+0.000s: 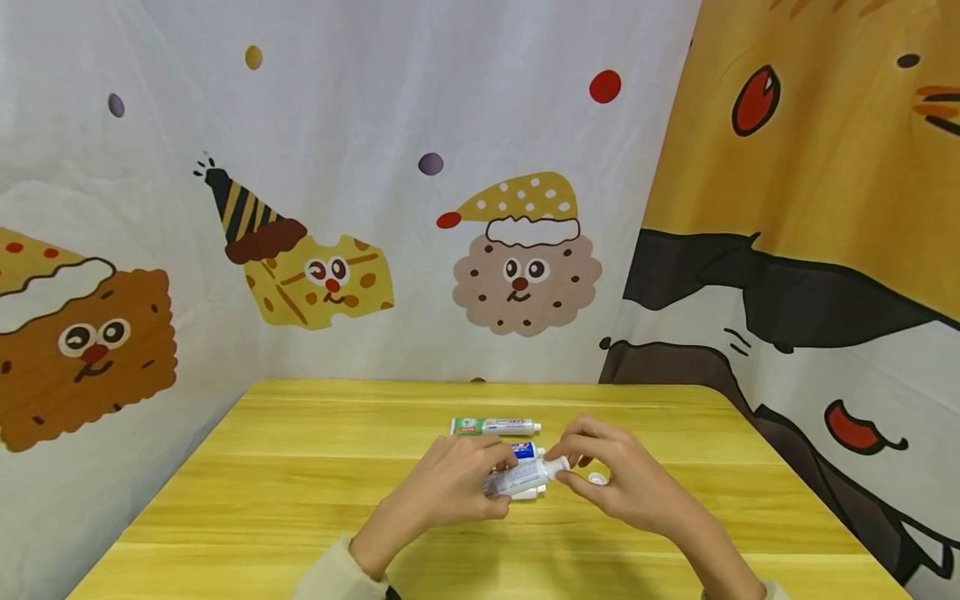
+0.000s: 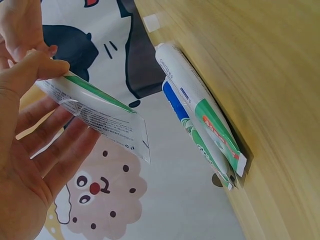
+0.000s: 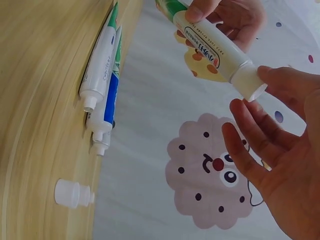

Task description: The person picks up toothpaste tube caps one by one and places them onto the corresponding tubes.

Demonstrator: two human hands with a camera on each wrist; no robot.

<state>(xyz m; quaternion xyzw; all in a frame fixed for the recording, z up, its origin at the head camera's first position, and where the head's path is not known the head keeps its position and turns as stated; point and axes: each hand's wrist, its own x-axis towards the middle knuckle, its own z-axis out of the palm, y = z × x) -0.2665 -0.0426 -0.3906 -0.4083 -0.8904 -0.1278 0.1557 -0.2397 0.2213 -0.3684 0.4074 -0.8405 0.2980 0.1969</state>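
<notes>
My left hand (image 1: 457,479) holds a white and green toothpaste tube (image 3: 215,45) above the table, gripping its body with the flat crimped end free in the left wrist view. The tube's capped end points toward my right hand (image 1: 622,475). Thumb and fingertips of that hand pinch the white cap (image 3: 248,82) at its sides. Small print covers the side of the tube seen in the left wrist view. Under and behind the hands, more toothpaste tubes lie on the table: a green and white one (image 1: 495,427), a blue one (image 1: 525,451) and a white one (image 1: 529,493), partly covered.
White caps (image 3: 67,192) stand on the wooden table (image 1: 315,467), to the right of the tubes' bare nozzles. Behind the table's far edge hangs a cartoon-printed curtain (image 1: 420,350), which continues along both sides.
</notes>
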